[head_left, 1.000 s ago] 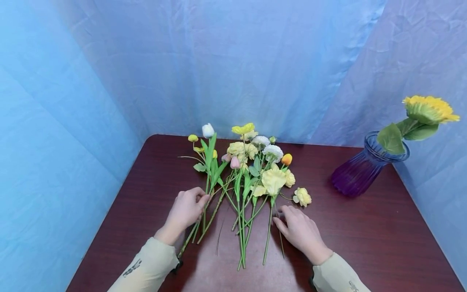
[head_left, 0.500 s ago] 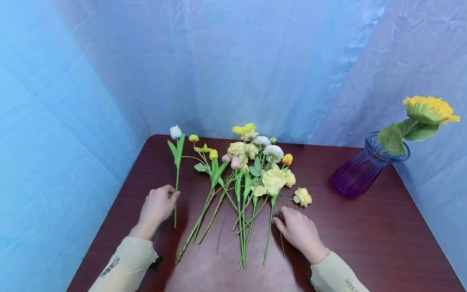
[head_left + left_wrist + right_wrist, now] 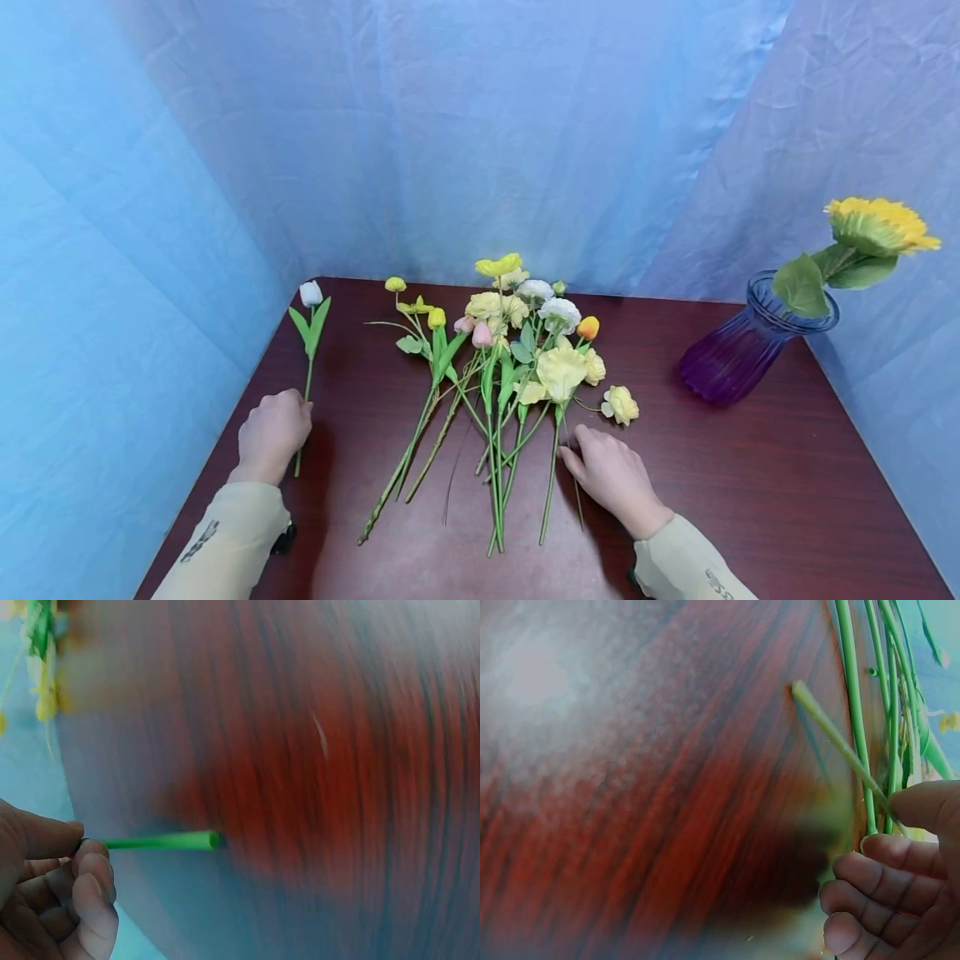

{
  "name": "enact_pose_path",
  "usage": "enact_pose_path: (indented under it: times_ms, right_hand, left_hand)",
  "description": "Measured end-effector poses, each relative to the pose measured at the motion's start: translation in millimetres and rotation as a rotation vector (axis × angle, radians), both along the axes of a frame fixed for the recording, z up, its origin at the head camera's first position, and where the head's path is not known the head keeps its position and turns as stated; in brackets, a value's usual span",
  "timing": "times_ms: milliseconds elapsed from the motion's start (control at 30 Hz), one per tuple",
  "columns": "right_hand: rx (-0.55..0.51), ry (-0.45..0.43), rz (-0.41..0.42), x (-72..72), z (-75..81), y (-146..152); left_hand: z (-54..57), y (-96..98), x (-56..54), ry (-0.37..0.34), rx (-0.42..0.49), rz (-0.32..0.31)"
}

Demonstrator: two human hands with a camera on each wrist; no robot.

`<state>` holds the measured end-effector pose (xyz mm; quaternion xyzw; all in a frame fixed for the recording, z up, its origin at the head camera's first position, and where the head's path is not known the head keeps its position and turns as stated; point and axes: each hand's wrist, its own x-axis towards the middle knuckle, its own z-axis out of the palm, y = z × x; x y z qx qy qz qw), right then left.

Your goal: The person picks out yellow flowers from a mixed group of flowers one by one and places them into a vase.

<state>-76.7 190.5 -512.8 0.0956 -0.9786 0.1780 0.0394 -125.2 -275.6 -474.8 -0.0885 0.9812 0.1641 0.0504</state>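
At the far left of the table my left hand (image 3: 275, 429) pinches the stem of a white tulip (image 3: 311, 293) between thumb and fingers. In the left wrist view, the cut end of its green stem (image 3: 161, 841) sticks out past the fingertips, over the table. My right hand (image 3: 618, 479) lies beside the right edge of the flower pile, fingers loosely bent. A thin stem (image 3: 832, 735) runs between its thumb and index finger, with a gap showing between the two. In the pile are a pale yellow flower (image 3: 562, 373), a pink tulip (image 3: 482, 335) and an orange tulip (image 3: 588, 327).
A blue-purple glass vase (image 3: 731, 354) stands at the right, holding a large yellow flower (image 3: 881, 225). A pale yellow bloom (image 3: 620, 405) lies at the pile's right edge. Blue cloth (image 3: 480, 133) hangs around the dark red-brown table (image 3: 750, 500).
My left hand has carried the white tulip out of the pile, leftward to the table's left side. A yellow tulip in the pile now shows fully. The right hand has barely moved.
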Motion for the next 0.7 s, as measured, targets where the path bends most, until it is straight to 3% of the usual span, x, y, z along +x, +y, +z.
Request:
enact_pose_path:
  times_ms: [167,433,533,700]
  right_hand:
    - [-0.011,0.021,0.006,0.1,-2.4,-1]
    - [-0.023,0.006,0.005,-0.7,-1.2,-1]
    - [-0.039,-0.014,0.0,-0.7,0.0,-1]
    - [-0.066,-0.038,-0.033,-0.9,2.3,0]
  left_hand:
    - [-3.5,-12.7,-2.0,-0.045,-0.024,0.028]
    - [-12.5,-23.2,0.1,-0.012,-0.081,0.024]
    - [-16.7,-24.9,1.9,0.028,-0.102,0.023]
    - [-21.3,-17.0,2.9,0.187,-0.145,-0.016]
